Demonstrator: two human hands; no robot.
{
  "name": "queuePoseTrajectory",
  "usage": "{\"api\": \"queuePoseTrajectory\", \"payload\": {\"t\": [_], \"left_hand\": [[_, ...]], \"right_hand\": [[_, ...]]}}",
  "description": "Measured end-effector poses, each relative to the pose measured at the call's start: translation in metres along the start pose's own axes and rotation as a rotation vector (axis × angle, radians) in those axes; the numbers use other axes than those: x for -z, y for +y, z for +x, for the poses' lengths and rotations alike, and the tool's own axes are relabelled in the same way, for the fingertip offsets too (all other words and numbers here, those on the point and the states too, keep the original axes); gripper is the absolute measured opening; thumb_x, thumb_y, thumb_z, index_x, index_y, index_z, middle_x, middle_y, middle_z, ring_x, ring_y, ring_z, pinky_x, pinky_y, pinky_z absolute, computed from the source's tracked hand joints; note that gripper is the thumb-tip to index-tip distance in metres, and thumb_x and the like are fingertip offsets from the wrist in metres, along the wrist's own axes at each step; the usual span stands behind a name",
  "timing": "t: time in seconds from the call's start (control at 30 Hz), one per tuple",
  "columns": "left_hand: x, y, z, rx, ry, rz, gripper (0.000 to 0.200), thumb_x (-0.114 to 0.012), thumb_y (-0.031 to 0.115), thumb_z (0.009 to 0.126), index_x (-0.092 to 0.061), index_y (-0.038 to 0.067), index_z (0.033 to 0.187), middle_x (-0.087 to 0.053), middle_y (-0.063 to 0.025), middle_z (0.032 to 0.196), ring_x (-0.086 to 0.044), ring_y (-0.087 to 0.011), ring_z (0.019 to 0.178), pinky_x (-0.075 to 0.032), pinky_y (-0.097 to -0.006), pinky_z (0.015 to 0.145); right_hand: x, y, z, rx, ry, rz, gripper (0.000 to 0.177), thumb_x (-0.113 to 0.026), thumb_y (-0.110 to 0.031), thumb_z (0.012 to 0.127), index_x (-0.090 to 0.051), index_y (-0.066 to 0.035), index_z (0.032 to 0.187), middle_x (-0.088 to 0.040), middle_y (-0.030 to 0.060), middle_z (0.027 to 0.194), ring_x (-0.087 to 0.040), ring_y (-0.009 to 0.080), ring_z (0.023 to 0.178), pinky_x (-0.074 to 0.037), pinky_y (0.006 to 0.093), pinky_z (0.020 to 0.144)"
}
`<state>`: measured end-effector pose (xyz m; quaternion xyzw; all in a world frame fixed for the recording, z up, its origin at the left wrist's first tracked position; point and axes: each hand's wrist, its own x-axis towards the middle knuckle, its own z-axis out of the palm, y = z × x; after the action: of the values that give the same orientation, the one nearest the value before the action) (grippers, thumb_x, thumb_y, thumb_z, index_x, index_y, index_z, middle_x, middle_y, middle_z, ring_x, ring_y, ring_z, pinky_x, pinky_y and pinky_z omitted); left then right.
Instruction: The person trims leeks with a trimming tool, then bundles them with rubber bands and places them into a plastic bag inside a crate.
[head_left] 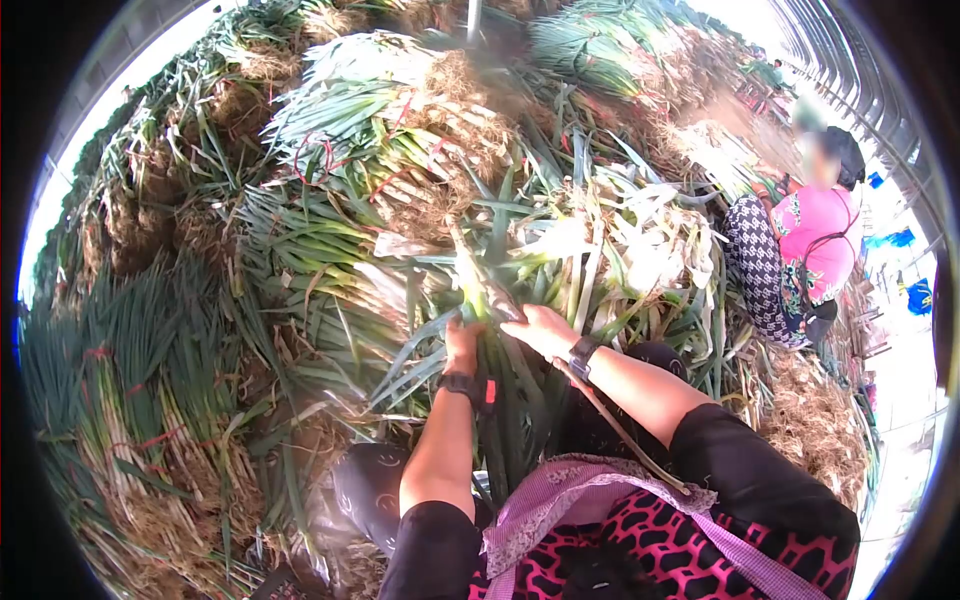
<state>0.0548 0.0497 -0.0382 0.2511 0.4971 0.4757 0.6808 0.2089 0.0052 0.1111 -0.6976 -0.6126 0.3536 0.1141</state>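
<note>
Person's-eye view, looking down past own lap at a heap of long green-and-white leek-like plants. The L hand has its grip closed around a green-and-white stalk w/ long, flat leaves, just above the lap. White stem & root end point fwd, away from the body; leaves trail back betw. the knees. Prob. held at the green part b/c that leaves the pale stem bare, w/ the lap taking the leaf weight.

R hand is just beside it, fingers partly curled toward the stem; can't tell if its grip is fully closed or what exactly it has. A thin brown stick runs from the waist to near the R wrist; what holds it up is unclear.

Fwd & R: a loose, tangled pile of pale stems and leaves, within easy reach of the R hand. Fwd & L: green-and-white bundles tied w/ thin red string, roots gathered at one end, prob. so one tie keeps the stems aligned. Far L: more red-tied bundles, leaves up, roots down. Far R: another person in a bright pink top, seated low, well apart.
</note>
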Motion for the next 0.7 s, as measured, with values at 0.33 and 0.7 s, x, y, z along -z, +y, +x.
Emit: {"api": "queuePoseTrajectory", "payload": {"t": [0.33, 0.7], "left_hand": [[-0.003, -0.004, 0.001, 0.064, 0.013, 0.036, 0.048, -0.062, 0.002, 0.075, -0.048, -0.007, 0.12, -0.062, -0.0172, 0.096, -0.062, -0.0251, 0.076, -0.052, -0.0357, 0.067], [-0.035, 0.038, -0.028, -0.101, -0.177, 0.116, 0.028, -0.049, 0.014, 0.086, -0.059, -0.002, 0.106, -0.062, -0.0109, 0.093, -0.057, -0.0191, 0.08, -0.045, -0.0324, 0.072]], "right_hand": [[0.0, -0.012, 0.066, -0.025, 0.129, 0.085, 0.051, -0.059, -0.046, 0.077, -0.063, 0.003, 0.092, -0.064, 0.0171, 0.072, -0.065, 0.0314, 0.068, -0.049, 0.0401, 0.062], [0.076, 0.018, -0.008, 0.313, 0.854, -0.689, 0.053, -0.067, -0.031, 0.077, -0.049, -0.001, 0.116, -0.054, 0.0188, 0.112, -0.056, 0.0337, 0.097, -0.047, 0.0418, 0.082]]}}
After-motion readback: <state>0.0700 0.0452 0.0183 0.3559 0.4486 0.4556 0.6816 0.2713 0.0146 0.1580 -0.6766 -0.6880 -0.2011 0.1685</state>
